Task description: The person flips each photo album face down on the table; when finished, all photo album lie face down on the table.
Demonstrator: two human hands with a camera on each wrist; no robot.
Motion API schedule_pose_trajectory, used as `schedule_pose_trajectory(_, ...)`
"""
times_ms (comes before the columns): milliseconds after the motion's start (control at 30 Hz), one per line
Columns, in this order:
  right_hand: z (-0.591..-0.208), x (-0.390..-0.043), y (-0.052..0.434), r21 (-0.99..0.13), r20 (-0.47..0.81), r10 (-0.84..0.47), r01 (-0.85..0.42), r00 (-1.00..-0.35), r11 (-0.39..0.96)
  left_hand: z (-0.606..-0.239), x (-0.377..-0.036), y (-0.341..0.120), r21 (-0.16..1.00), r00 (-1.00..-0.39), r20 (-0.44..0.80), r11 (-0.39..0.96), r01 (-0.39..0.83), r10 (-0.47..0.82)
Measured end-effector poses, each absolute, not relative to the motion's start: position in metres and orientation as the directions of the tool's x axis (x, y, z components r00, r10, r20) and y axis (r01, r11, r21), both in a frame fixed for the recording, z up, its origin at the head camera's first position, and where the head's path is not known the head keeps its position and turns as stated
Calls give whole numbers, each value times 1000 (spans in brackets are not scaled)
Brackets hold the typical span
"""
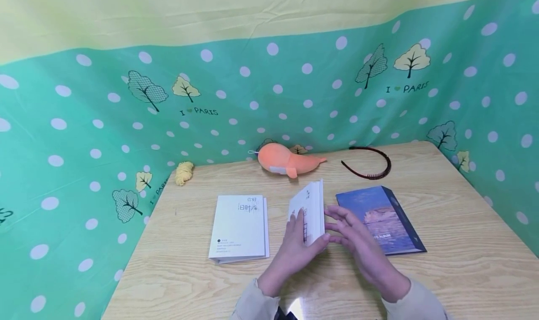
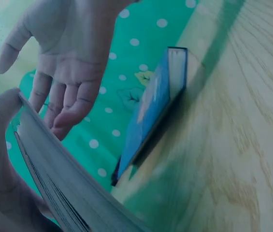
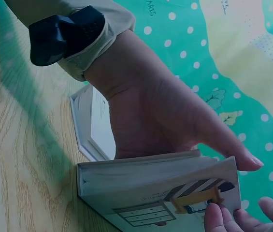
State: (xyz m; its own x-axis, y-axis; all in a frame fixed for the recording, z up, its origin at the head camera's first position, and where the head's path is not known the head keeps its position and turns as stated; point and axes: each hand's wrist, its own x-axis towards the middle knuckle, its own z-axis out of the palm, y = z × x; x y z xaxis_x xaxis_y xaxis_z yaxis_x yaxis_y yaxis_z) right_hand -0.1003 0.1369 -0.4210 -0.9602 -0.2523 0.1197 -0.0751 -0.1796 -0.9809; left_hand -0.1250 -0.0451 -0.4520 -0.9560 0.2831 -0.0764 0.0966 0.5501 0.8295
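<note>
Head view: wooden tabletop (image 1: pixel 463 264) with a dotted green cloth backdrop (image 1: pixel 84 123) along its far and side edges. Near the front edge, centre, the left hand (image 1: pixel 294 250) grasps a white book (image 1: pixel 309 210) stood on edge and tilted; the right hand (image 1: pixel 358 243), fingers straight and released, is just beside its page edge. Blue photo album (image 1: pixel 379 219) lying flat right of the hands; white booklet (image 1: pixel 240 226) lying flat to their left. By the far edge: orange plush whale (image 1: pixel 286 161), dark headband (image 1: pixel 370 163), yellow yarn bundle (image 1: pixel 184 172) at the far left corner

Left wrist view: thumb of the left hand (image 2: pixel 1 116) on the white book (image 2: pixel 59 179); right hand (image 2: pixel 68 48) open-palmed above it; photo album (image 2: pixel 150 111) behind

Right wrist view: left hand (image 3: pixel 165 116) curled over the white book (image 3: pixel 155 188); fingertips of the right hand (image 3: pixel 218 220) touch its illustrated cover; white booklet (image 3: pixel 90 125) behind
</note>
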Motion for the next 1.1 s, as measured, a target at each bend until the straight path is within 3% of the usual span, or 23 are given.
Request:
schedule_pose_trajectory(267, -428, -103, 134, -976, 191, -356, -137, -915, -170, -446, -127, -48, 962, -951, -66, 274, 21, 302)
schedule_pose_trajectory(667, -444, -109, 130, -997, 70, -430, -81, -900, 7, -448, -132, -52, 997, -961, -6, -75, -28, 275)
schedule_pose_trajectory(900, -457, -113, 129, -987, 65, -382, -114, -922, 109, -449, -136, -58, 986, -979, -3, -165, -38, 206)
schedule_pose_trajectory(1100, -465, -115, 128, -954, 149, -356, -229, -922, 193, -447, -135, -61, 978, -988, -3, -204, -35, 152)
